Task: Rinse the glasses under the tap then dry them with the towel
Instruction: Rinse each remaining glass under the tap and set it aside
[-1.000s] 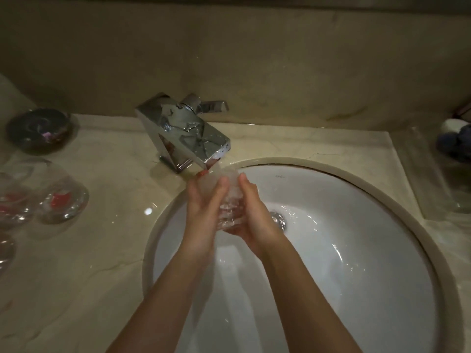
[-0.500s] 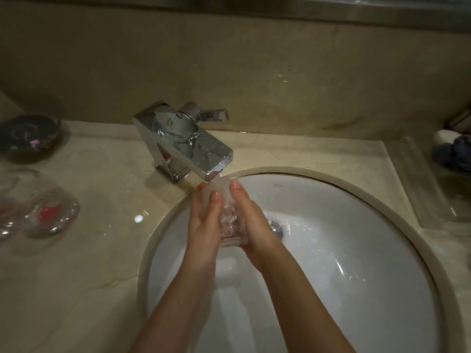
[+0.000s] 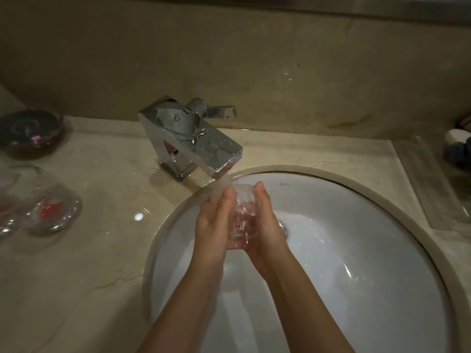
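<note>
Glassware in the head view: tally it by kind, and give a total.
Clear glass held under the tap: 1
Clear glasses with red inside, on the counter at left: 2, one whole and one cut off by the frame edge
Dark glass bowl at back left: 1
Total: 4

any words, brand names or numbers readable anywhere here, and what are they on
Small grey brand mark on the inner back wall of the white sink basin: too small and blurred to read.
Chrome tap: a star-shaped glint or mark on top, no letters.
Clear glass held between the hands, and the glasses on the counter: red shows inside, no legible print.
No other text shows.
</note>
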{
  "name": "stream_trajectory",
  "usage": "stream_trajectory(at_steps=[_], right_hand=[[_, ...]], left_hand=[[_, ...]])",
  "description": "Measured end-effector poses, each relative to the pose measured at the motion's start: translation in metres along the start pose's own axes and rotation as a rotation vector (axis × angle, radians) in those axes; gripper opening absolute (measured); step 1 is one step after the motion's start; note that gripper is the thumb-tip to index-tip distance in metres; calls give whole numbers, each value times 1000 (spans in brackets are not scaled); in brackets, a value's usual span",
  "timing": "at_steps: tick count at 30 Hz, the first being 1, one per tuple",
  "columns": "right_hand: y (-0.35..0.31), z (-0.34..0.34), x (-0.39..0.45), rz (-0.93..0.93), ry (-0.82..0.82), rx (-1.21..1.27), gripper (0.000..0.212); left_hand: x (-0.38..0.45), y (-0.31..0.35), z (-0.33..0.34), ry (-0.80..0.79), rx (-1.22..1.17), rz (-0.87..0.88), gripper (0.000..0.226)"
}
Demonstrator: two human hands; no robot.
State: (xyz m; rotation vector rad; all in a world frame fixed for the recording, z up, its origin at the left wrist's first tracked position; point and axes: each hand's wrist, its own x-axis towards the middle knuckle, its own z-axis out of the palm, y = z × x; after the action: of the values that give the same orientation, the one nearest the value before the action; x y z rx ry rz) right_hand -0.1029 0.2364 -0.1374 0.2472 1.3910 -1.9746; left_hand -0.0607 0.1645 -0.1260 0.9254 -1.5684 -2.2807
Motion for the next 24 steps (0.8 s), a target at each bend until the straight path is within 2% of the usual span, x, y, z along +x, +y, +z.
stream_trajectory(at_steps=[3,6,10,14,19,24], right_hand=[[8,4,0,-53,18,-84,80],[10,6,2,-51,60,-52,90],[9,7,-1,-6,8,37,79],[15,11,-1,-91,64,-102,73],[11,13,-3,-29,13,-19,66],[17,20,-3,-35,102,-180,78]], left_hand=[[-3,-2,-2,10,4,13,50],[-2,-3,-3,30,-2,-13,49],[1,-5,-5,49,-13,-84,38],[-1,-4,-7,61,-1,-56,37],[3,-1,-9,64,-82,-135,47],[2,-6,-15,82,-37,-132,54]])
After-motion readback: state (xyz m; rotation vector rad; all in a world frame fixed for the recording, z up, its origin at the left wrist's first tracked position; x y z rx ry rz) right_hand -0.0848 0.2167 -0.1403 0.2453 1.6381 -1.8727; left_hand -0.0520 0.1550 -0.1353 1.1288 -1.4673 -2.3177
